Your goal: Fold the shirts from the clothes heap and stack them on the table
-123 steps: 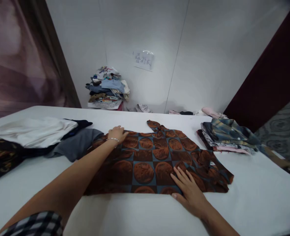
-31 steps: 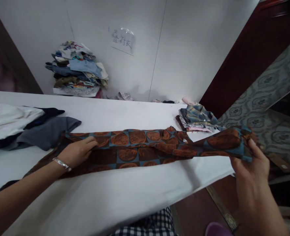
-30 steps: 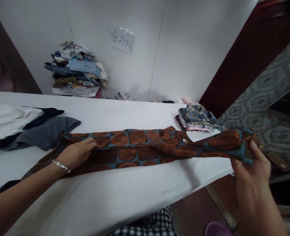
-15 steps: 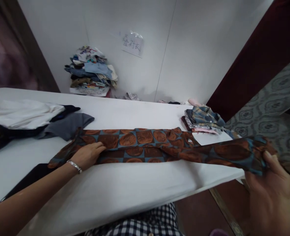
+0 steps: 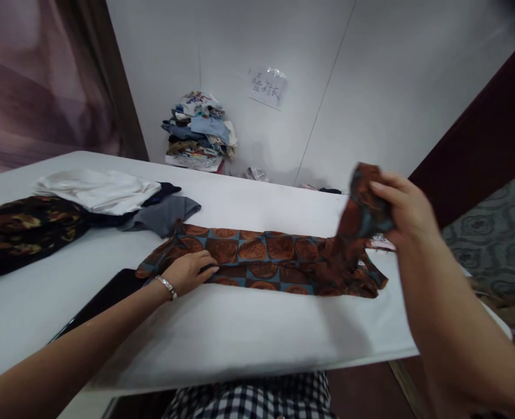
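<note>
A brown shirt with rust circles on blue squares [image 5: 266, 259] lies folded into a long narrow strip across the white table [image 5: 222, 337]. My left hand [image 5: 189, 272], with a silver bracelet on the wrist, presses flat on the strip near its left end. My right hand [image 5: 399, 209] grips the strip's right end and holds it lifted above the table, so that the cloth rises steeply from the surface. The part of the cloth inside my right fist is hidden.
At the table's left lie a white garment [image 5: 95, 189], a grey one [image 5: 163, 214] and a dark patterned one [image 5: 21, 227]. A heap of clothes [image 5: 200, 131] stands against the back wall under a paper label [image 5: 268, 88]. A dark flat object [image 5: 102, 299] lies under my left forearm.
My right hand has raised the shirt's right end from low beyond the table edge up and leftward over the table. My left hand stays pressed on the left end. The view has shifted left.
</note>
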Action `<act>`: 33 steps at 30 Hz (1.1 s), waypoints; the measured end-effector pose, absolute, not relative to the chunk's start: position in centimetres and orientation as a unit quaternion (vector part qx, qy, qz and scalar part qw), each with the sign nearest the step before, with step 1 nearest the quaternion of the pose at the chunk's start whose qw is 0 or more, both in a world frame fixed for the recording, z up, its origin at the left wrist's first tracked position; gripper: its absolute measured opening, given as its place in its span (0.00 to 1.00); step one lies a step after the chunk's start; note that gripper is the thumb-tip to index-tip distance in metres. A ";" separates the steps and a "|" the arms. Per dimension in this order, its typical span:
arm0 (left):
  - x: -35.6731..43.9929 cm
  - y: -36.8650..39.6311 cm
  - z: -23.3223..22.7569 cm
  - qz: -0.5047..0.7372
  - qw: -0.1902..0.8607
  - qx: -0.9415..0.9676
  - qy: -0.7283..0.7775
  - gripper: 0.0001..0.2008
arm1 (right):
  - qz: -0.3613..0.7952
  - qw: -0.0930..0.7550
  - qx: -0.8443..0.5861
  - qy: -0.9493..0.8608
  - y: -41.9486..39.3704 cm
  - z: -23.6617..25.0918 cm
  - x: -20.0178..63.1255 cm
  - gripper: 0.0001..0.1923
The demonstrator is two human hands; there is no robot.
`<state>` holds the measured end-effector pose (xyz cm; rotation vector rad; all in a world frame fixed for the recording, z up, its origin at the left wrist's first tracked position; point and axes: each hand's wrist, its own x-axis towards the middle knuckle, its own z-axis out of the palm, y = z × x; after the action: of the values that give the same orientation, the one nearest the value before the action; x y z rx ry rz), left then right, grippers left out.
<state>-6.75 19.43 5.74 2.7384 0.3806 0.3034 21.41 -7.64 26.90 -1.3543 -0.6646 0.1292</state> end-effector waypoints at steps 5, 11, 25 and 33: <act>-4.8 18.5 7.1 0.158 0.508 0.806 0.259 0.24 | 0.290 0.571 -0.597 -0.483 4.7 25.5 16.6 0.15; -3.3 18.4 8.2 0.125 0.776 0.514 0.344 0.34 | 0.264 0.478 -0.659 -0.517 7.7 21.4 19.7 0.19; -3.1 15.5 11.9 0.129 0.737 0.601 0.280 0.20 | 0.167 0.229 -0.895 -0.344 -2.8 9.8 34.3 0.35; -3.5 13.0 17.7 0.136 0.690 0.636 0.318 0.35 | 0.205 0.165 -0.888 -0.378 -4.0 9.3 36.5 0.21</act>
<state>-3.47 13.05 17.65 1.4220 0.7108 0.3043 36.47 -3.97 9.26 -2.5282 -1.0764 0.5839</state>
